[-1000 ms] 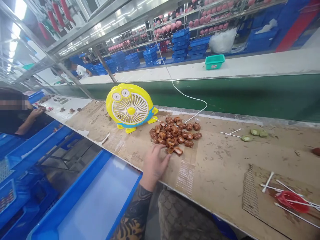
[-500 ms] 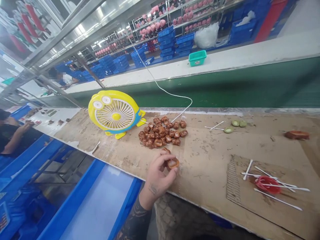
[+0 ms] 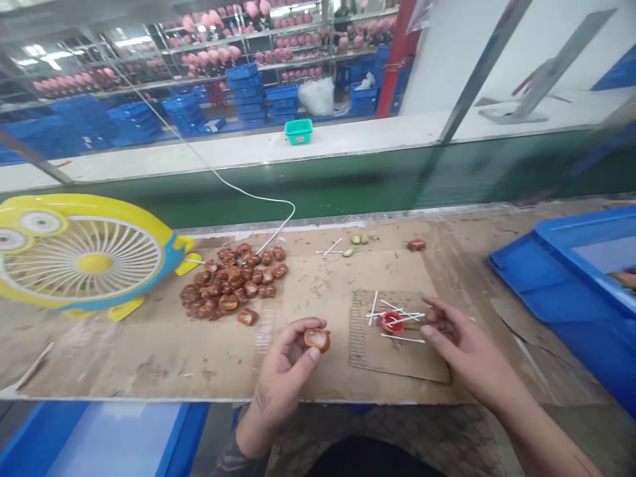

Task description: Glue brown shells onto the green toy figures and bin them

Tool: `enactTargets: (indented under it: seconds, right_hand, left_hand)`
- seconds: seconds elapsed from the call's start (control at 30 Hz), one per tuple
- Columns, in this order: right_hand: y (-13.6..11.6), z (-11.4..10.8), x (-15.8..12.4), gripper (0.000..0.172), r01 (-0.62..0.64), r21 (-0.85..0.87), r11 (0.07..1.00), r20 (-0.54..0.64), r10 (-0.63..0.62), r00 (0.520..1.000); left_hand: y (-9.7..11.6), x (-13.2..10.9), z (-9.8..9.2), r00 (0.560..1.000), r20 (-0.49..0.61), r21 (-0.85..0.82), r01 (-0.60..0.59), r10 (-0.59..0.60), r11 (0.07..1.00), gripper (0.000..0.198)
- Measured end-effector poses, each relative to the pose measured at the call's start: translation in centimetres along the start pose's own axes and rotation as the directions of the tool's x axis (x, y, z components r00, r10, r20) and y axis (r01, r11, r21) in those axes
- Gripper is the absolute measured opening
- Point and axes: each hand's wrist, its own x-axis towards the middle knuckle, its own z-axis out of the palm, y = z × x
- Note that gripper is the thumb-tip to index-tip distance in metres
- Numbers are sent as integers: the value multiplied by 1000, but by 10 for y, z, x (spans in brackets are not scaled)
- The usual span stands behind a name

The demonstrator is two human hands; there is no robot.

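Observation:
Between the thumb and fingers of my left hand (image 3: 285, 364) is a small brown hollow piece (image 3: 317, 340) with a pale inside, its opening turned up toward me. My right hand (image 3: 460, 348) reaches in from the right, thumb and fingers apart, close to the end of a cotton swab (image 3: 408, 318) that lies across a small red dish (image 3: 392, 322). More swabs lie around the dish on a piece of cardboard (image 3: 368, 354). Left of my hands is a heap of similar brown pieces (image 3: 231, 281), with one loose piece (image 3: 247, 317) at its near edge.
A yellow fan (image 3: 94, 262) stands at the left, its white cable (image 3: 248, 193) running up behind the heap. Green pieces (image 3: 356, 240) and a lone brown piece (image 3: 416, 245) lie farther back. Blue bins (image 3: 571, 278) stand at the right; a teal basket (image 3: 299, 131) is on the far ledge.
The view has swung right and levelled. My right hand has come into view beside the swabs. My left hand keeps the brown piece, now away from the heap.

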Motion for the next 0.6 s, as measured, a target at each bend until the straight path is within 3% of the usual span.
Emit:
enactTargets:
  seconds: [0.1,0.23,0.4,0.6]
  right_hand:
    - [-20,6,6,59,-132,24,991,66,130,989]
    - [-32,7,5,51,-152,21,988,123,148,981]
    - [-38,13,4,46,-138,89,987,254,111,961]
    - [-44,16,8,39,-61,-56,997,243,73,967]
  left_hand:
    - [-8,-2,14,993,42,-210,113,-106,971,45]
    - [-8,-5,25,964,118,-420,265,-237,868,45]
    - [1,-4,23,937,237,-477,341,-255,810,58]
    - [5,0,20,918,302,-480,378,-256,792,44]
